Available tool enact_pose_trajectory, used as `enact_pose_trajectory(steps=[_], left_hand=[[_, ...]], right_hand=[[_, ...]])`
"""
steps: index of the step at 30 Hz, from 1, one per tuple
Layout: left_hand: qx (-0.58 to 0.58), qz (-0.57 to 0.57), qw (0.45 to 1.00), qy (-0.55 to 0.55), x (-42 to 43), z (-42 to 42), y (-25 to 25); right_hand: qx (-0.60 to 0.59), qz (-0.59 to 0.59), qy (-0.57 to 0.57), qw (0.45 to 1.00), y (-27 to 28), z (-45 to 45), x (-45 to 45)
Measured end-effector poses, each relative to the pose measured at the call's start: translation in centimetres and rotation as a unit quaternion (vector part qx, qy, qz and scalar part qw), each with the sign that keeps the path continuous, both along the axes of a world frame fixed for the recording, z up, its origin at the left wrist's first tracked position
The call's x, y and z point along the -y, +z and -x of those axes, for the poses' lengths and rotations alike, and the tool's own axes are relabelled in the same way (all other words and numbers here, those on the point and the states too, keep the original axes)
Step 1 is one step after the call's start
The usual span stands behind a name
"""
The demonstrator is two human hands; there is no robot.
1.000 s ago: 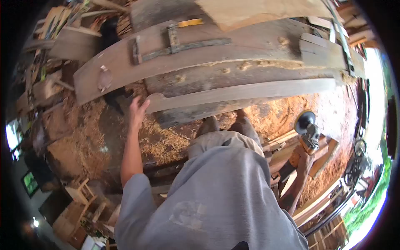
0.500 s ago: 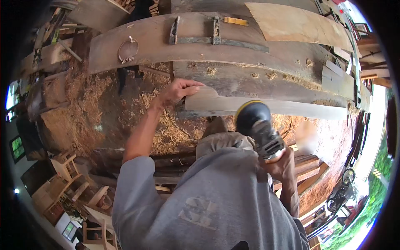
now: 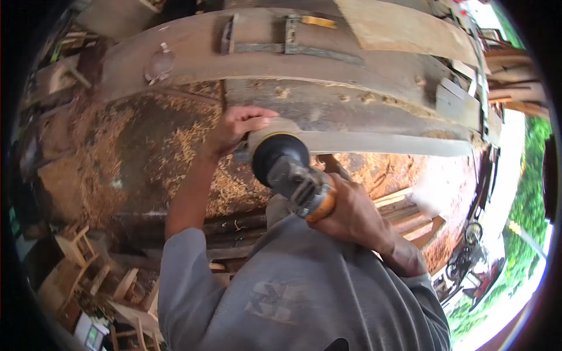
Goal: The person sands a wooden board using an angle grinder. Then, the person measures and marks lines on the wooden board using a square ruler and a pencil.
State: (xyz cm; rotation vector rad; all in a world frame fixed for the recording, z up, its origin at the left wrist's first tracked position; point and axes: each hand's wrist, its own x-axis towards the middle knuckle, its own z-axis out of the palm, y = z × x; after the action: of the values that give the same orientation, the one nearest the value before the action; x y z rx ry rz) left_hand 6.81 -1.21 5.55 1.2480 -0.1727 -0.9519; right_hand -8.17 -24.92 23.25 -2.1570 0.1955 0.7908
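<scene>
Running along the near edge of a worn bench plank [image 3: 328, 114], a narrow board [image 3: 380, 144] is bordered on its near side by open room over a floor [image 3: 190, 149] strewn with shavings; beyond, a wider plank [image 3: 199, 58] is occupied by a bar clamp [image 3: 291, 41], well apart from the hands. The board's broader left end is met by the left hand [image 3: 237, 128], its fingers and thumb stretched along the top; whether it is gripped cannot be told. A power sander [image 3: 298, 184] is grasped in the right hand [image 3: 351, 213], its disc [image 3: 280, 157] overlapping that end just beside the left thumb; contact cannot be confirmed. The board is pale and smooth-looking; the disc is black, rimmed with yellow.
</scene>
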Motion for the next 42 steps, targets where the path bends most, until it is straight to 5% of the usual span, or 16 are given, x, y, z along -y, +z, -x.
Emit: enact_pose_trajectory(steps=[5,11,15,17,18,20,21,23,28,33,37,42], left_hand=[[-0.103,0.011,0.991,0.083,-1.8,0.3,0.1],[-0.12,-0.018,0.983,0.14,-5.9,0.0,-0.7],[-0.071,-0.079,0.982,0.155,-7.6,-0.7,-1.3],[0.109,-0.222,0.957,0.152,-7.9,-1.1,-2.2],[0.11,-0.216,0.96,0.141,-8.1,-1.4,-2.6],[0.139,-0.428,0.892,0.045,-8.7,-1.5,-3.2],[0.143,-0.429,0.891,0.034,-8.1,-0.7,-3.5],[0.434,-0.552,0.712,0.007,-5.7,1.3,-3.9],[0.63,-0.289,0.702,-0.161,7.6,4.3,-2.5],[0.584,-0.285,0.703,-0.288,12.5,2.5,-4.5],[0.603,-0.26,0.662,-0.361,13.1,1.4,-2.7],[0.52,-0.3,0.712,-0.365,12.6,1.9,-1.0]], right_hand=[[0.009,0.021,-0.042,0.999,-1.2,1.9,3.0],[-0.033,0.075,-0.279,0.957,-3.2,5.1,11.7],[-0.007,0.134,-0.404,0.905,-6.0,9.1,19.5],[0.015,0.148,-0.455,0.878,-6.7,11.2,22.3],[0.027,0.149,-0.479,0.865,-6.6,12.1,23.2],[0.045,0.139,-0.508,0.849,-6.1,14.1,23.4],[0.065,0.126,-0.529,0.837,-6.1,15.1,23.0],[0.052,0.146,-0.546,0.824,-6.0,15.9,21.8],[0.015,0.092,-0.551,0.83,-8.5,17.3,19.8],[-0.052,0.055,-0.457,0.886,-8.9,15.1,17.1],[0.023,0.02,-0.403,0.915,-10.2,12.0,14.6],[0.011,0.067,-0.317,0.946,-10.6,9.4,13.8]])
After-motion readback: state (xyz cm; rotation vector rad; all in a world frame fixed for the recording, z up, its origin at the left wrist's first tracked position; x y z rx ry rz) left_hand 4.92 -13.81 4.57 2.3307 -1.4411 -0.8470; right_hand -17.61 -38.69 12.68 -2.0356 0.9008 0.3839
